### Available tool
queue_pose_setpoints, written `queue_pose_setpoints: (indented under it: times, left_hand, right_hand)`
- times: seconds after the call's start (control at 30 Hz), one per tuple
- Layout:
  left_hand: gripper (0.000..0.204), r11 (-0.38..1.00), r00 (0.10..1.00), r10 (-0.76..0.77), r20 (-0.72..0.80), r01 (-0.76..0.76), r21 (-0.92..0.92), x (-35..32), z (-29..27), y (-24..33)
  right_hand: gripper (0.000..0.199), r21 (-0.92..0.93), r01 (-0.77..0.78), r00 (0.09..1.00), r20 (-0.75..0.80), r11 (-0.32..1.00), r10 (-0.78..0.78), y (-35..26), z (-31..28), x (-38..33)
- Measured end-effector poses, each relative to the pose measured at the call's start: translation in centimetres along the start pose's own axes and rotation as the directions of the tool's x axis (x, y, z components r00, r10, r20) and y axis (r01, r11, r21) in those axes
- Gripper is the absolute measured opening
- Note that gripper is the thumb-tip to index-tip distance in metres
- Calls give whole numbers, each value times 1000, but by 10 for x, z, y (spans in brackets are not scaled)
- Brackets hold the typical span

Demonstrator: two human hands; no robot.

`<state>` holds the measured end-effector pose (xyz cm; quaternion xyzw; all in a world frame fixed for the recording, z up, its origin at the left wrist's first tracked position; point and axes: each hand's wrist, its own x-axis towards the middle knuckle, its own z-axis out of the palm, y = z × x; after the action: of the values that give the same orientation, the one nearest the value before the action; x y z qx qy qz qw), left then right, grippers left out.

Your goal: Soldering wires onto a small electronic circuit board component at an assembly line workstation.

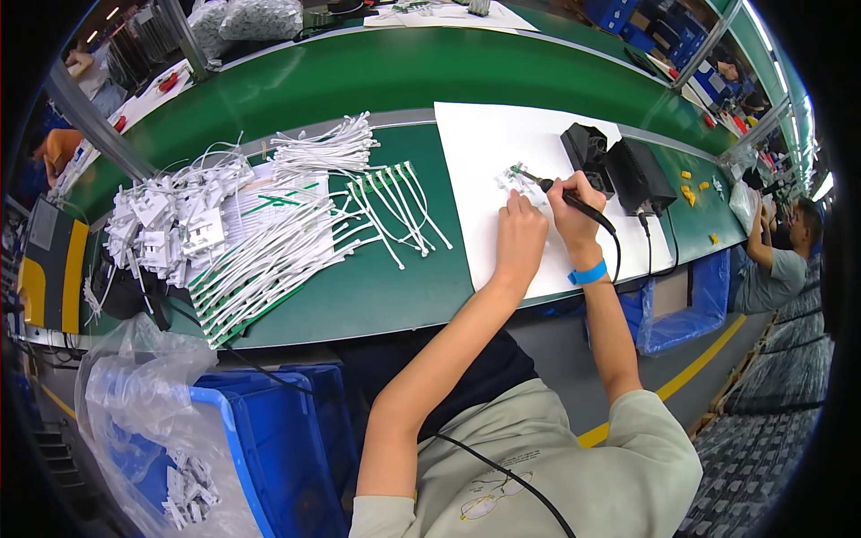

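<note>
My right hand (574,208) grips a black soldering iron (563,195) like a pen, its tip down at a small green circuit board with white wires (516,176) on a white sheet (502,134). My left hand (520,235) rests just left of the iron with its fingers pressed down on the wires of that board. A blue band is on my right wrist (588,273). The iron's black cord (647,235) runs back to a black soldering station (639,175).
A heap of white cables and connector assemblies (229,229) covers the green bench (377,287) to my left. Blue bins lined with plastic (224,439) stand below. A black iron holder (585,148) sits beyond my hands. Another person (776,255) works at the right.
</note>
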<state>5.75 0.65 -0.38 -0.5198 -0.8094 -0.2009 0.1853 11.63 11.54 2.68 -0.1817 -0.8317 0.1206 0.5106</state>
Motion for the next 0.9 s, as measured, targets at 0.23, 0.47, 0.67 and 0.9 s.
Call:
queue_pose_setpoints:
  times: [0.23, 0.47, 0.67, 0.9]
  left_hand:
    - [14, 998, 997, -58, -53, 60, 36, -1, 1, 6]
    - [15, 993, 994, -112, -15, 112, 28, 0, 1, 9]
    - [16, 993, 996, -94, -6, 94, 72, 1, 1, 10]
    - [16, 993, 995, -74, -66, 80, 91, -1, 2, 9]
  right_hand:
    - [22, -1, -4, 1000, 17, 1000, 4, 1, -1, 0]
    - [23, 33, -24, 1000, 2, 999, 24, 0, 1, -1]
    - [22, -35, 48, 997, -56, 998, -50, -2, -8, -2]
    - [21, -76, 67, 994, -84, 995, -74, 3, -11, -3]
